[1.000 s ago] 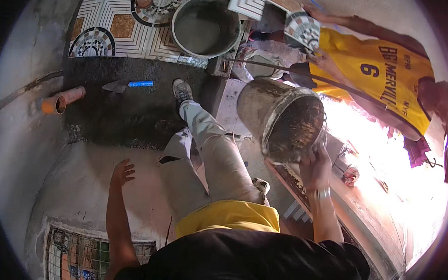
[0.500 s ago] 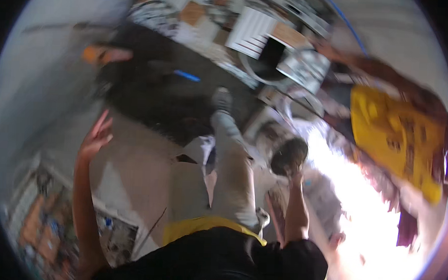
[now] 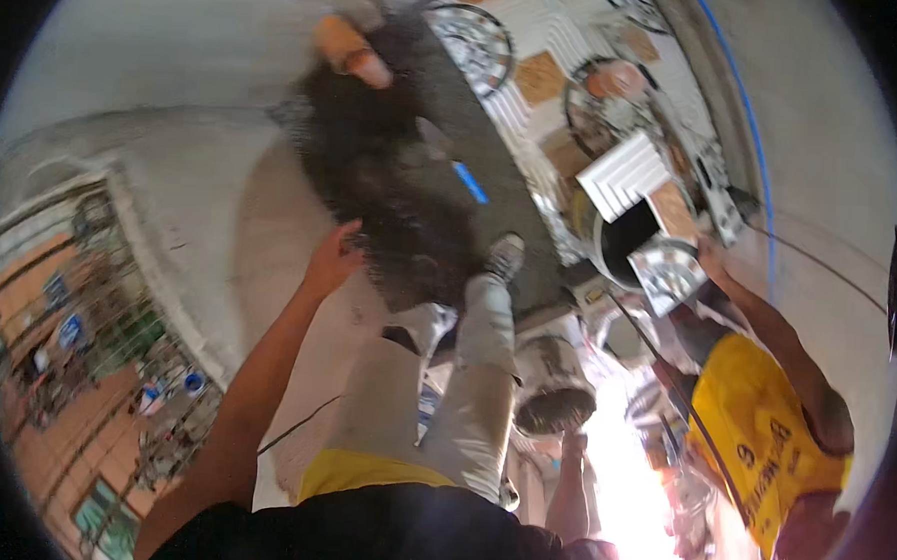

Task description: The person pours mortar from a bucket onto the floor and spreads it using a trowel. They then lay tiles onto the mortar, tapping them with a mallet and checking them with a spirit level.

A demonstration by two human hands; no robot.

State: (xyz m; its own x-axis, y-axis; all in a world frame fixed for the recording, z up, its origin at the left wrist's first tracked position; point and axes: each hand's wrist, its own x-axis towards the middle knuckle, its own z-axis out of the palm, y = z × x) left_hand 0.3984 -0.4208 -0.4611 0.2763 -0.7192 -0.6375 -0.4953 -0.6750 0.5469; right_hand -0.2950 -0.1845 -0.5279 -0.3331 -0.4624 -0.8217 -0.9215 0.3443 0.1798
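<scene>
My left hand [image 3: 335,261] reaches out over the near left edge of a dark wet mortar patch [image 3: 401,218]. Its fingers are loosely bent and apart, holding nothing. Low on the right, my right hand [image 3: 573,448] is closed at the near rim of a tilted grey bucket [image 3: 548,359]. Dark, mortar-like stuff shows at the bucket's near end; the grip itself is partly hidden by glare and blur. A trowel with a blue handle [image 3: 470,183] lies on the mortar, its blade pointing away. My shoe [image 3: 507,253] is at the patch's right side.
A co-worker in a yellow shirt [image 3: 753,423] crouches at right, one hand at a patterned tile [image 3: 666,273] by another bucket [image 3: 602,249]. Patterned floor tiles [image 3: 469,46] lie beyond the mortar. An orange object [image 3: 339,43] is far left. A drop with a grid [image 3: 95,345] lies left.
The view has swung, shifting the mortar and co-worker in the picture. My left hand has come nearer the mortar's edge. The bucket in my right hand now shows its side.
</scene>
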